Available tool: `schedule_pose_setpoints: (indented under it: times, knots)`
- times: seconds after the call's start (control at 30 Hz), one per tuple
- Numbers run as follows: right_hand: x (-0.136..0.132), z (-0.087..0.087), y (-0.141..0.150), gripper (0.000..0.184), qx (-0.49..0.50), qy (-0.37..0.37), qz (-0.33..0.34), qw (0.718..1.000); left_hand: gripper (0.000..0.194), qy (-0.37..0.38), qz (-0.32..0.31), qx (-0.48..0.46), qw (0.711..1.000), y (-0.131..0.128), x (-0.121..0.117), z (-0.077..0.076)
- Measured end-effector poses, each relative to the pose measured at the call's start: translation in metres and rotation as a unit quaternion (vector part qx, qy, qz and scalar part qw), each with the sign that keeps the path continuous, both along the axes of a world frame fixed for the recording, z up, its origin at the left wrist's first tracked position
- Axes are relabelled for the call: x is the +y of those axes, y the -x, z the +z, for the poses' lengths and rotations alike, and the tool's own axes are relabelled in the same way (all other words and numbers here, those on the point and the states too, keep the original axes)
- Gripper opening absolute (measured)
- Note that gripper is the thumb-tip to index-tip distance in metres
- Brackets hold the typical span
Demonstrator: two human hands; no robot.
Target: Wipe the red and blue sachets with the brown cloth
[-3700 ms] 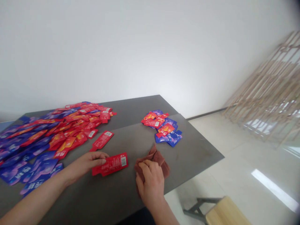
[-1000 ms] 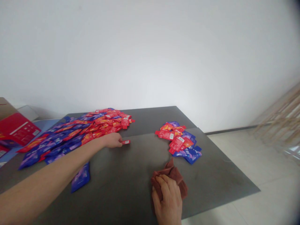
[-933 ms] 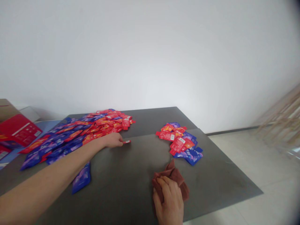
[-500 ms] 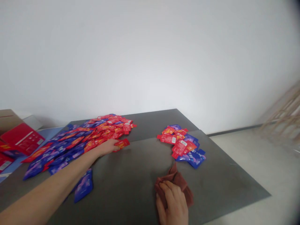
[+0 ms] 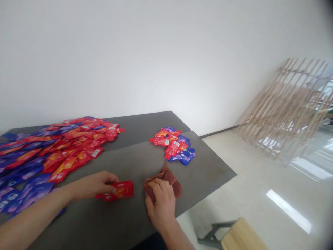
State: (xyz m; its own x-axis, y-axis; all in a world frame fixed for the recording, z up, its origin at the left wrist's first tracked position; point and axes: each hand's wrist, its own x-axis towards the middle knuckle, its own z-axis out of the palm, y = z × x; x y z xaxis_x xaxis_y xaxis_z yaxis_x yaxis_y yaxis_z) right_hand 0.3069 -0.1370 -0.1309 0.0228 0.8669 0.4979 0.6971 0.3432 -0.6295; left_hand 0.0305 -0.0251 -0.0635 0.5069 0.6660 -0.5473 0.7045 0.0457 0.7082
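Pinched in my left hand is a red spouted pouch with an orange picture, held low over the dark table. My right hand is closed on a crumpled brown cloth resting on the tabletop. Left of both hands spreads a big heap of red and blue pouches. Beyond the cloth lies a smaller pile of red and blue pouches.
A white wall stands behind the table. To the right, a slatted wooden rack leans there, and a wooden stool is on the pale floor below the table's right edge.
My left hand has brought the red pouch away from the heap, nearer to me and the cloth. The view has swung right, bringing the rack and stool into sight; my right hand stays on the cloth.
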Motion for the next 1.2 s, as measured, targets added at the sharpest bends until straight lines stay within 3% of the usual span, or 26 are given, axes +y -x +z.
schedule_pose_setpoints:
  times: [0.17,0.3,0.37,0.5,0.63,0.73,0.8,0.87,0.93,1.0,1.1,1.13,1.2]
  knots:
    - [0.000,0.002,0.012,0.025,-0.038,0.008,0.043,0.998,0.038,-0.040,0.128,-0.049,0.990,-0.006,-0.013,-0.019]
    - [-0.013,0.021,0.032,0.020,-0.047,-0.015,0.053,0.997,0.039,-0.051,0.155,-0.075,0.984,-0.004,-0.025,-0.026]
    - [-0.019,0.033,0.052,0.021,-0.067,-0.035,0.089,0.993,0.040,-0.048,0.177,-0.099,0.978,-0.003,-0.030,-0.032]
    - [-0.001,0.041,0.084,0.017,-0.184,-0.012,0.152,0.971,0.038,-0.106,0.242,-0.113,0.958,-0.003,-0.039,-0.049]
    - [0.046,0.036,0.065,0.015,-0.252,0.089,0.065,0.962,0.029,-0.188,0.229,-0.085,0.951,-0.010,-0.049,-0.055]
    - [0.059,0.039,0.041,0.018,-0.242,0.125,-0.014,0.962,0.022,-0.235,0.213,-0.049,0.947,-0.015,-0.056,-0.054]
    - [0.048,0.042,0.037,0.019,-0.222,0.094,0.007,0.971,0.021,-0.260,0.203,-0.037,0.943,-0.018,-0.060,-0.054]
    - [0.033,0.043,0.041,0.019,-0.224,0.046,0.115,0.967,0.020,-0.277,0.189,-0.050,0.941,-0.019,-0.061,-0.055]
    - [0.026,0.043,0.044,0.015,-0.256,0.025,0.215,0.942,0.019,-0.281,0.180,-0.067,0.940,-0.020,-0.062,-0.057]
    - [0.033,0.045,0.042,0.011,-0.294,0.054,0.187,0.936,0.016,-0.282,0.181,-0.063,0.940,-0.020,-0.062,-0.057]
    - [0.052,0.057,0.031,0.013,-0.307,0.112,0.034,0.944,0.016,-0.286,0.181,-0.043,0.940,-0.021,-0.063,-0.056]
    - [0.055,0.061,0.028,0.014,-0.301,0.109,0.024,0.947,0.016,-0.286,0.181,-0.042,0.940,-0.021,-0.063,-0.056]
    - [0.052,0.066,0.026,0.016,-0.296,0.076,0.094,0.948,0.016,-0.284,0.177,-0.052,0.941,-0.021,-0.063,-0.056]
